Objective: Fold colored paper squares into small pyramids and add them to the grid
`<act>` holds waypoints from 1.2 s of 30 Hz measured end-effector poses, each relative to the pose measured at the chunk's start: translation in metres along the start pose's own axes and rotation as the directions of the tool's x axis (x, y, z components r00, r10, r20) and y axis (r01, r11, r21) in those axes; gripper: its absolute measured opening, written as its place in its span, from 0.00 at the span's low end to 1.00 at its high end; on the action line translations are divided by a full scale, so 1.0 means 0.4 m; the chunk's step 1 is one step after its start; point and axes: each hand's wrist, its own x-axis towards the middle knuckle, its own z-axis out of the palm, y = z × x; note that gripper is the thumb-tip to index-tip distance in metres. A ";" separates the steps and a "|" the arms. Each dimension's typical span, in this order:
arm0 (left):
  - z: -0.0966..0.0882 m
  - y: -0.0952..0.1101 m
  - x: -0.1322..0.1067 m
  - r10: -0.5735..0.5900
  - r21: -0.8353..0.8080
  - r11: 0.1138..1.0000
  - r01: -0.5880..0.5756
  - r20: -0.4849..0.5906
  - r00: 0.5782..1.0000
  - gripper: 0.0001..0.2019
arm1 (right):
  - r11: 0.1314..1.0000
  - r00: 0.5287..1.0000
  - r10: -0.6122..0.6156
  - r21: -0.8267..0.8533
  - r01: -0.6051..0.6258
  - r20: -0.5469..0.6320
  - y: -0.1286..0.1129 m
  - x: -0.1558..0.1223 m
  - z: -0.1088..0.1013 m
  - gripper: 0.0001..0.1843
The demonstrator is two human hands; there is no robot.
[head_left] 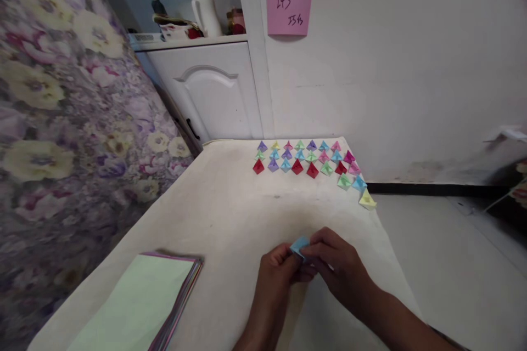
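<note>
A small folded piece of light blue paper (pixel 300 245) is pinched between my two hands above the near part of the table. My left hand (pixel 276 270) grips it from the left, fingers closed. From the right, my right hand (pixel 335 260) has its thumb and fingers pressed on the same paper. Fingers hide the lower part of the fold. Beyond the hands, several small folded paper pieces in red, purple, green, pink, blue and yellow stand in rows; a red one (pixel 297 166) is in the front row and a yellow one (pixel 368 200) is at the right edge.
A stack of coloured paper (pixel 140 301), pale green on top, lies at the table's (pixel 230 197) left front. A floral curtain (pixel 82 137) hangs at left. Behind are a white cabinet (pixel 214 93), a white jug (pixel 206 13) and a pink note (pixel 289 3) on the wall.
</note>
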 end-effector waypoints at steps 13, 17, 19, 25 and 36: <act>-0.018 0.001 0.009 0.040 -0.201 0.979 -0.030 0.046 0.998 0.13 | 0.967 0.998 0.002 -0.253 0.013 0.058 0.009 -0.009 0.016 0.14; -0.024 -0.008 0.018 0.042 -0.175 0.983 -0.049 -0.041 0.998 0.11 | 0.957 0.993 -0.098 -0.269 0.110 0.058 0.013 -0.017 0.022 0.15; -0.029 -0.010 0.023 0.042 -0.142 0.989 -0.048 -0.046 0.998 0.11 | 0.974 0.992 -0.114 -0.194 0.121 0.045 0.009 -0.016 0.017 0.15; -0.019 0.008 0.017 0.071 0.098 0.993 -0.069 -0.022 0.997 0.10 | 0.923 0.963 0.264 0.303 -0.236 -0.053 -0.003 0.014 -0.014 0.09; -0.004 -0.014 0.015 0.097 0.203 0.973 -0.114 0.096 0.991 0.05 | 0.571 0.791 0.554 0.572 -0.589 0.260 0.016 0.029 -0.013 0.13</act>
